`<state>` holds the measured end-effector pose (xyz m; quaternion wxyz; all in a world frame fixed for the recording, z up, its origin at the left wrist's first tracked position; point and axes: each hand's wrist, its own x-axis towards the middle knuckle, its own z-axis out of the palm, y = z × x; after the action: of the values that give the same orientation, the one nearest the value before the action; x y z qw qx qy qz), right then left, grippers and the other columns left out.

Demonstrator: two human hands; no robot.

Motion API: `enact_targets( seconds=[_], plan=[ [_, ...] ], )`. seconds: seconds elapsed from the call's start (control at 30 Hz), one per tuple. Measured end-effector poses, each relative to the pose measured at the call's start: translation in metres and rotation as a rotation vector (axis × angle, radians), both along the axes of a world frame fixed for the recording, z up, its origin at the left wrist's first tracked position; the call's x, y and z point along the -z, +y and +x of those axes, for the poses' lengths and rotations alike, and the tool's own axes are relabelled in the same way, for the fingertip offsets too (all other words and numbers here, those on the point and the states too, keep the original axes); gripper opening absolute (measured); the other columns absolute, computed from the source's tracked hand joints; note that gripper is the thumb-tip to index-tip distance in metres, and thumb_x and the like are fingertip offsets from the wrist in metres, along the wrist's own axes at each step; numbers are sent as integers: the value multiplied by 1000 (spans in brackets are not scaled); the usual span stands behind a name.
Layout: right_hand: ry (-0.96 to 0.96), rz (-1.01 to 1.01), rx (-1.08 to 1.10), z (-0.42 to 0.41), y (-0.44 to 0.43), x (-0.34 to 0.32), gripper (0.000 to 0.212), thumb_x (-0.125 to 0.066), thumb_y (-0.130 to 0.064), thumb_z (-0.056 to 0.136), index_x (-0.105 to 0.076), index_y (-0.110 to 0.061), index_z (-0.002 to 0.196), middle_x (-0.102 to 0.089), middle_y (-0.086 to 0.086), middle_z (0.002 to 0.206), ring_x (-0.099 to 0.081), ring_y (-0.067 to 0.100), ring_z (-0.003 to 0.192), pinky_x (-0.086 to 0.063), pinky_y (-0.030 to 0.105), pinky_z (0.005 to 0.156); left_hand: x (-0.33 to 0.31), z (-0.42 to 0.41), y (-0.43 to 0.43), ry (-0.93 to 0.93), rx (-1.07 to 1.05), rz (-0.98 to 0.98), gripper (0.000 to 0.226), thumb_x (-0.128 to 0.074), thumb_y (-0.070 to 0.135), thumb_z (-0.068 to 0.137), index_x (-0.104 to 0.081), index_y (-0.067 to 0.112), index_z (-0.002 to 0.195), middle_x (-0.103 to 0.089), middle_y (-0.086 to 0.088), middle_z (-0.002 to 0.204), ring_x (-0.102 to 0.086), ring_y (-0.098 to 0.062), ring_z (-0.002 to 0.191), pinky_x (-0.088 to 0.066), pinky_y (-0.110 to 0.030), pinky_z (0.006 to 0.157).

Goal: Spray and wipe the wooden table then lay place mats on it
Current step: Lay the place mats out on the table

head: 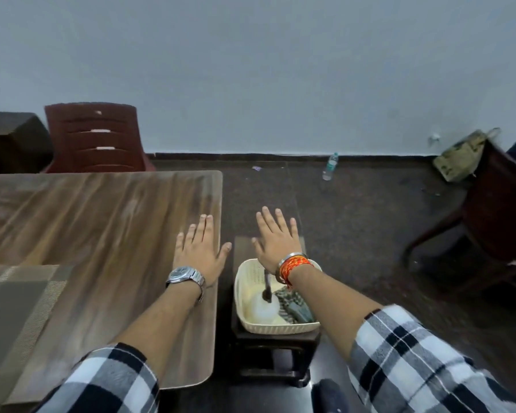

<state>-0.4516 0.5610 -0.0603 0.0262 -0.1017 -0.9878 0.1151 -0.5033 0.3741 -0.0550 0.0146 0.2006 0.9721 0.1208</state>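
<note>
Left hand [199,247] right of place mat [18,305].

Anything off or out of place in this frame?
Mostly tidy. A water bottle stands on the floor near the wall, with a small scrap of litter left of it. On the wooden table, the place mat lies flat. Both hands are open and empty.

A place mat [18,311] lies on the wooden table [102,219].

Both hands, left hand [199,248] and right hand [276,240], spread flat; place mat [15,299] on wooden table [102,210]; basket [242,293] apparently holding spray bottle [265,305]
</note>
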Motion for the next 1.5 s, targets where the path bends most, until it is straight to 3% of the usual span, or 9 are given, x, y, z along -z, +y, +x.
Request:
enact_targets(
  seconds=[0.23,0.47,0.6,0.97,1.13,1.3,1.4,1.5],
  plan=[
    [-70,-59,-33,-3,149,36,61,-29,-41,100,-5,-24,153,5,-8,161,7,21,147,5,48,118,45,-9,141,-79,-27,-74,79,-26,59,100,2,18,161,2,1,169,-12,-22,155,-5,-43,124],
    [-261,-142,-217,-22,282,80,59,-31,-41,99,-13,-23,153,0,-8,161,1,21,148,0,49,117,90,-2,246,-339,-320,-100,81,-29,59,100,0,14,160,0,-2,170,-12,-23,154,-8,-43,124],
    [-315,-159,-298,-54,321,97,57,-32,-39,99,-18,-23,152,-3,-8,161,-4,22,148,-4,48,117,99,-12,275,-380,-430,-124,81,-31,59,99,-3,13,160,-1,-3,170,-14,-23,154,-9,-43,124],
    [-533,-118,-628,-166,342,165,55,-40,-32,98,-23,-24,150,-9,-5,161,-15,26,145,-15,46,118,162,-90,345,-487,-667,-95,83,-36,56,99,-1,12,160,-3,-4,169,-16,-23,154,-11,-43,124],
    [-767,-87,-749,-211,340,216,50,-48,-27,93,-39,-32,142,-14,1,160,-31,37,137,-34,45,110,176,-118,348,-559,-809,-42,83,-35,55,99,1,12,160,1,-4,169,-13,-24,154,-8,-42,123],
    [-930,9,-832,-251,313,268,36,-50,-30,93,-55,-31,129,-13,14,158,-35,41,133,-36,39,109,197,-134,346,-590,-973,20,83,-35,56,99,1,13,160,1,-5,169,-12,-25,154,-6,-42,124],
    [-996,41,-867,-259,305,294,35,-54,-29,91,-61,-21,124,-34,20,147,-48,38,123,-41,33,103,207,-130,354,-610,-1084,38,83,-34,57,99,0,13,160,1,-4,169,-12,-24,155,-7,-42,124],
    [-966,-97,-816,-271,304,294,24,-63,-13,84,-71,-7,105,-64,14,117,-62,29,106,-45,24,89,206,-121,366,-673,-1222,96,83,-34,57,100,3,14,160,4,-3,169,-9,-24,155,-5,-42,125]
  ],
)
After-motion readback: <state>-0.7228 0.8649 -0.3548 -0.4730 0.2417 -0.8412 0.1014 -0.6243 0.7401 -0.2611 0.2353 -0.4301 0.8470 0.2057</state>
